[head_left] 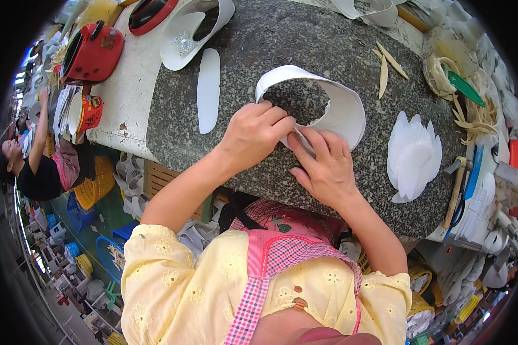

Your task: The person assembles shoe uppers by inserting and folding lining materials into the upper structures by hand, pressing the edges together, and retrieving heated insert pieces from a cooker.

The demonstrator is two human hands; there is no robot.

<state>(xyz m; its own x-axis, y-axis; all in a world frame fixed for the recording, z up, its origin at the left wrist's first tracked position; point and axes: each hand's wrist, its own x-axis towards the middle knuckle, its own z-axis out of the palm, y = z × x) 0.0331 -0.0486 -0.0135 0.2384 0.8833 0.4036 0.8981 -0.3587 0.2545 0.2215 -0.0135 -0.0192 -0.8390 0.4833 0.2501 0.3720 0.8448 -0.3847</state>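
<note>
A white shoe upper (345,109), bent into an open ring, rests on the speckled stone worktop (242,57) in front of me. My left hand (256,135) pinches its near left edge, fingers curled over the rim. Close beside it, my right hand (326,167) grips the near edge, with its fingers on the white material and its thumb lower down. The fingertips of both hands almost meet, and what lies under them is hidden. Left of the hands lies a long white insole-shaped piece (209,92). Another white upper with a sparkling ornament (181,46) sits beyond that piece.
A fanned pile of white pieces (414,155) lies at right, with pale pointed strips (384,72) farther back. A hammer (456,192) lies by the right edge. Red containers (93,54) stand at far left. A person (37,167) works beyond the left edge, near yellow baskets (98,181).
</note>
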